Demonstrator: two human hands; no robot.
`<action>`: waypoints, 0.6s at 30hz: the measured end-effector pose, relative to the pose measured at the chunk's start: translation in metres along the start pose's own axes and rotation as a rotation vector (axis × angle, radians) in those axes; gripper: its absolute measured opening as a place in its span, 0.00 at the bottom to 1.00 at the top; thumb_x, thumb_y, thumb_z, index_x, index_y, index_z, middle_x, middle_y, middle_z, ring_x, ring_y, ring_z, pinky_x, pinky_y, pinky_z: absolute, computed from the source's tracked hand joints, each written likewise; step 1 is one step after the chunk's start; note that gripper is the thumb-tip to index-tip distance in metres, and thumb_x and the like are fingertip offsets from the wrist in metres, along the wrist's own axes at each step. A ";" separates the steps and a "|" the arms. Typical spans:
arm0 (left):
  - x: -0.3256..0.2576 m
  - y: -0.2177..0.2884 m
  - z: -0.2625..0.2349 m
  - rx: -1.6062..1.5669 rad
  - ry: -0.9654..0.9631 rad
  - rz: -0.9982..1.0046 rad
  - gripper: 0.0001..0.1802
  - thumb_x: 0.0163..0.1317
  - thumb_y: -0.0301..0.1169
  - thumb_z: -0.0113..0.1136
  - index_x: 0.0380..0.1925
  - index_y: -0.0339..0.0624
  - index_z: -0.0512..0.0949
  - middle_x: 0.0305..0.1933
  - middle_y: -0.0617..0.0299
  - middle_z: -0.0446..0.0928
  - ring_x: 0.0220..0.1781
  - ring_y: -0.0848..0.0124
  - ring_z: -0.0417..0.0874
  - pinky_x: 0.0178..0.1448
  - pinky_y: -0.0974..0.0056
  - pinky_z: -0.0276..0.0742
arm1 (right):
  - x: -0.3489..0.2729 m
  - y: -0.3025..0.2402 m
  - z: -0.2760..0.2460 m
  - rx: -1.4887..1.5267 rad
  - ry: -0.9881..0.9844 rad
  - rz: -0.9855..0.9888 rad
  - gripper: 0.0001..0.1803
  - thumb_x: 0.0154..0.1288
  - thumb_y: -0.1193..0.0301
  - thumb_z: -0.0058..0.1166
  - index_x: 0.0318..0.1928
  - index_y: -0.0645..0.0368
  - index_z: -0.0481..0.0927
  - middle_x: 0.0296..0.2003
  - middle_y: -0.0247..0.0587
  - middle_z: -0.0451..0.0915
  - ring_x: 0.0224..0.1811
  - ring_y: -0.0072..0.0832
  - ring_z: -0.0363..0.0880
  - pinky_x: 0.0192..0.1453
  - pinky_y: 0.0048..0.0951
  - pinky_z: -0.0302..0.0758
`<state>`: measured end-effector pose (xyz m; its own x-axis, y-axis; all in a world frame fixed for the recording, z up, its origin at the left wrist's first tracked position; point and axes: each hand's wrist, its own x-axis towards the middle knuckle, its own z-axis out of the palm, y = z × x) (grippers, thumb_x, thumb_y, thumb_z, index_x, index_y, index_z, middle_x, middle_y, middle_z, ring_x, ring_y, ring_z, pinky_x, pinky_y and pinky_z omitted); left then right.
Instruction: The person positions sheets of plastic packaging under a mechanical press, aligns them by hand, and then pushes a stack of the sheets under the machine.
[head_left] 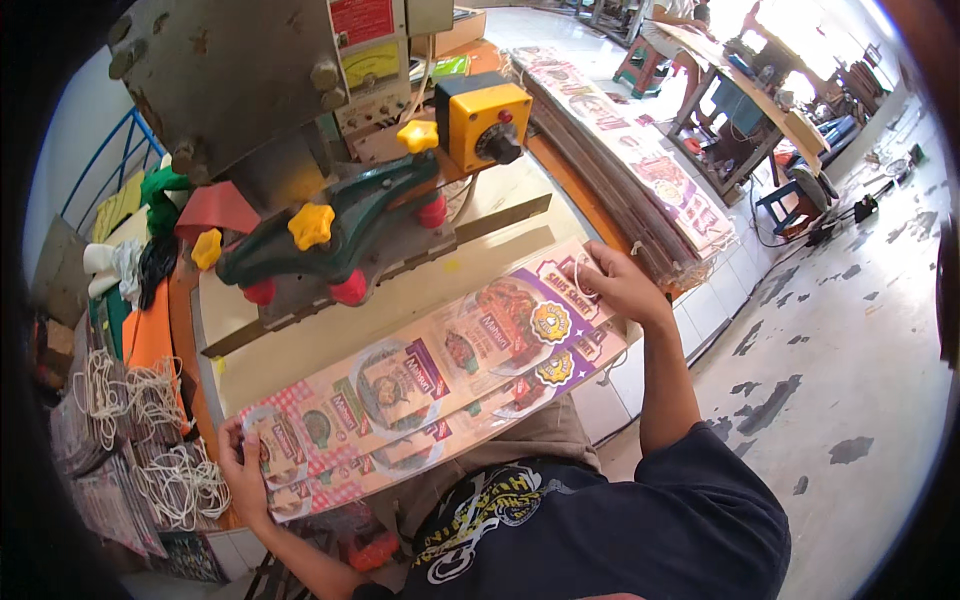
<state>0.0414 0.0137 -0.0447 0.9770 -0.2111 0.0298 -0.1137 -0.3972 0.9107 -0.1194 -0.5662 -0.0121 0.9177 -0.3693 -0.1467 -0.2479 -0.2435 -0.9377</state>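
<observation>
I hold a long stack of printed cardboard display strips (430, 375), with food pictures and pink, orange and purple colours, flat in front of my chest. My left hand (243, 470) grips the stack's left end, thumb on top. Gripping the right end, my right hand (617, 285) also has a white rubber band (582, 278) looped at its fingers. The stack lies over the front edge of a pale work plate (400, 300) under a press machine (300, 110) with a green handle bar (335, 225) and yellow and red knobs.
A yellow switch box (485, 120) sits right of the machine. More printed strips (640, 150) are piled along the table's right side. White rubber bands (150, 430) and packets lie at left. A person sits at a far table (760, 95). Stained concrete floor (850, 330) spreads right.
</observation>
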 end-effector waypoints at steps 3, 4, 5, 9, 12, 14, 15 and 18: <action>0.000 0.003 0.006 -0.023 0.013 0.017 0.16 0.73 0.35 0.55 0.52 0.36 0.71 0.36 0.69 0.69 0.35 0.79 0.67 0.40 0.71 0.65 | 0.001 0.001 -0.003 -0.016 -0.030 0.018 0.26 0.71 0.55 0.57 0.57 0.65 0.76 0.41 0.32 0.80 0.42 0.17 0.77 0.49 0.23 0.74; -0.002 0.006 0.006 -0.027 0.009 0.017 0.16 0.73 0.36 0.55 0.52 0.36 0.71 0.35 0.69 0.69 0.35 0.80 0.67 0.39 0.71 0.65 | 0.002 0.003 -0.002 0.010 -0.031 0.013 0.26 0.71 0.55 0.57 0.57 0.65 0.76 0.42 0.32 0.80 0.42 0.17 0.77 0.49 0.23 0.74; -0.002 0.008 0.006 -0.032 0.004 0.017 0.15 0.73 0.36 0.55 0.52 0.36 0.71 0.35 0.69 0.68 0.34 0.80 0.67 0.39 0.72 0.65 | 0.002 0.003 -0.002 0.036 -0.031 0.007 0.26 0.71 0.55 0.57 0.57 0.65 0.76 0.42 0.32 0.80 0.42 0.17 0.77 0.49 0.22 0.74; -0.004 0.008 0.007 -0.012 0.015 0.027 0.15 0.73 0.36 0.56 0.51 0.37 0.71 0.34 0.69 0.67 0.33 0.80 0.66 0.37 0.72 0.64 | -0.002 -0.007 0.001 0.039 -0.030 0.042 0.24 0.71 0.57 0.57 0.54 0.65 0.77 0.42 0.32 0.81 0.43 0.16 0.77 0.49 0.22 0.74; -0.003 0.007 0.007 -0.034 0.005 0.028 0.16 0.73 0.37 0.56 0.51 0.37 0.71 0.35 0.69 0.67 0.33 0.80 0.66 0.37 0.72 0.64 | 0.000 0.004 -0.002 0.061 -0.011 0.031 0.22 0.71 0.58 0.57 0.53 0.65 0.77 0.43 0.33 0.81 0.44 0.16 0.77 0.49 0.22 0.74; -0.004 0.007 0.006 -0.081 -0.009 0.003 0.16 0.73 0.37 0.56 0.51 0.37 0.71 0.35 0.68 0.67 0.34 0.80 0.66 0.38 0.72 0.64 | 0.001 0.003 -0.001 0.050 -0.010 0.036 0.22 0.71 0.58 0.57 0.53 0.65 0.77 0.42 0.33 0.81 0.43 0.15 0.77 0.48 0.21 0.75; -0.004 0.007 0.006 -0.077 -0.013 0.004 0.16 0.73 0.37 0.56 0.51 0.37 0.70 0.35 0.68 0.67 0.34 0.80 0.66 0.38 0.72 0.64 | 0.001 0.001 0.000 0.037 -0.008 0.036 0.23 0.71 0.58 0.58 0.53 0.65 0.78 0.42 0.32 0.82 0.42 0.15 0.78 0.47 0.21 0.75; -0.005 0.006 0.006 -0.080 -0.013 0.011 0.16 0.72 0.37 0.56 0.51 0.37 0.70 0.35 0.68 0.67 0.34 0.80 0.66 0.39 0.72 0.64 | -0.001 -0.003 0.002 0.037 0.002 0.037 0.23 0.71 0.57 0.59 0.52 0.65 0.78 0.41 0.32 0.82 0.40 0.14 0.77 0.45 0.20 0.75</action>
<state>0.0349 0.0071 -0.0421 0.9734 -0.2265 0.0351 -0.1089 -0.3224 0.9403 -0.1186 -0.5631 -0.0095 0.9076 -0.3791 -0.1805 -0.2696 -0.1967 -0.9427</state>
